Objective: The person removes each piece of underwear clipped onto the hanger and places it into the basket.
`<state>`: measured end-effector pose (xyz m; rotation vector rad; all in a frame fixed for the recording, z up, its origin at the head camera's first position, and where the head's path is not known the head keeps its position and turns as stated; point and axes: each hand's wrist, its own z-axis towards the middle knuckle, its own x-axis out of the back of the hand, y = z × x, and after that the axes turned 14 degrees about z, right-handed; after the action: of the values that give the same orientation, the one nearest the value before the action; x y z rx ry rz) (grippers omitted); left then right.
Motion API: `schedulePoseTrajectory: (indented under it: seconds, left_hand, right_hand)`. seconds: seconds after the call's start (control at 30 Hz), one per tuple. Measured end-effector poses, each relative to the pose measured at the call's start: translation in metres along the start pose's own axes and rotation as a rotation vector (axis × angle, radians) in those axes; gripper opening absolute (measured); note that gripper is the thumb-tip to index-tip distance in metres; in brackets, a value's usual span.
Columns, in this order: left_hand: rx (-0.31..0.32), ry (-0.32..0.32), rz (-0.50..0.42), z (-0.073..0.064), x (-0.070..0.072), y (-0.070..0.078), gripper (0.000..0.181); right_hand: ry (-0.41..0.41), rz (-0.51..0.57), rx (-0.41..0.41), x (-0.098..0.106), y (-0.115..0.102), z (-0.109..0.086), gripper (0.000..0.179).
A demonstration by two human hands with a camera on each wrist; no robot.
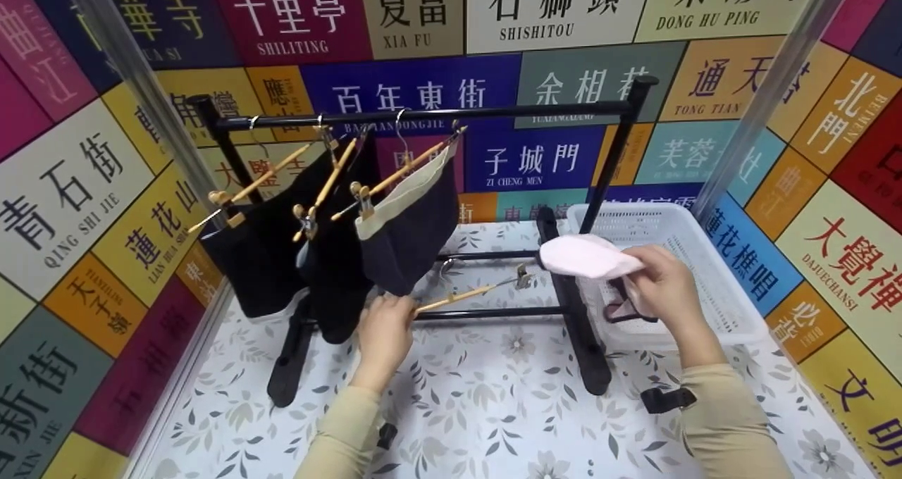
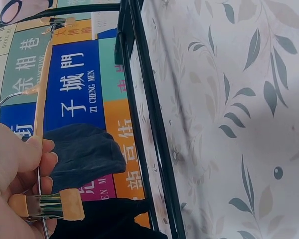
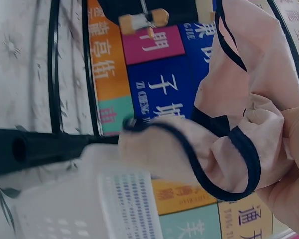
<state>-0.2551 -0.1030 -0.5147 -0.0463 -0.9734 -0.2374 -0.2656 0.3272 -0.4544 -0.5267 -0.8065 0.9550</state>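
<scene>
My left hand (image 1: 384, 331) grips one end of a wooden clip hanger (image 1: 454, 299), low in front of the rack. In the left wrist view, fingers and thumb wrap the hanger's bar beside a metal clip (image 2: 47, 205) with wooden ends. My right hand (image 1: 666, 289) pinches a pale pink garment (image 1: 588, 256) in front of the white basket's near side. Dark navy trim (image 3: 251, 164) edges the bunched cloth in the right wrist view. Left of the hanger, a dark garment with a pale waistband (image 1: 416, 232) hangs from the rack.
A black metal clothes rack (image 1: 507, 112) stands on the floral-patterned surface (image 1: 486, 401). Black garments (image 1: 264, 271) hang from wooden clip hangers at its left. A white perforated basket (image 1: 736, 317) sits beyond its right leg. Sign-patterned walls enclose the back and sides.
</scene>
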Motion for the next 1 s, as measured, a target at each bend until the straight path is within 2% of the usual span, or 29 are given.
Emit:
schedulePoseTrajectory:
  seconds: [0.2, 0.47, 0.67, 0.77, 1.0]
  left_hand:
    - [-0.012, 0.017, -0.013, -0.001, -0.003, 0.004, 0.01]
    - [-0.039, 0.007, -0.027, -0.006, -0.003, 0.013, 0.012]
    - [-0.054, -0.004, -0.019, -0.008, -0.004, 0.019, 0.012]
    - [-0.067, -0.002, -0.028, -0.009, -0.004, 0.022, 0.01]
    - [-0.09, 0.04, -0.038, -0.012, -0.005, 0.028, 0.012]
  right_hand:
    - [0.047, -0.049, -0.061, 0.017, 0.007, 0.007, 0.022]
    - [0.122, -0.103, -0.067, 0.03, 0.025, 0.01, 0.021]
    - [0.137, -0.136, -0.096, 0.036, 0.037, 0.009, 0.019]
    - [0.14, -0.144, -0.14, 0.039, 0.042, 0.008, 0.019]
    - [0.134, -0.168, -0.232, 0.045, 0.052, 0.009, 0.02]
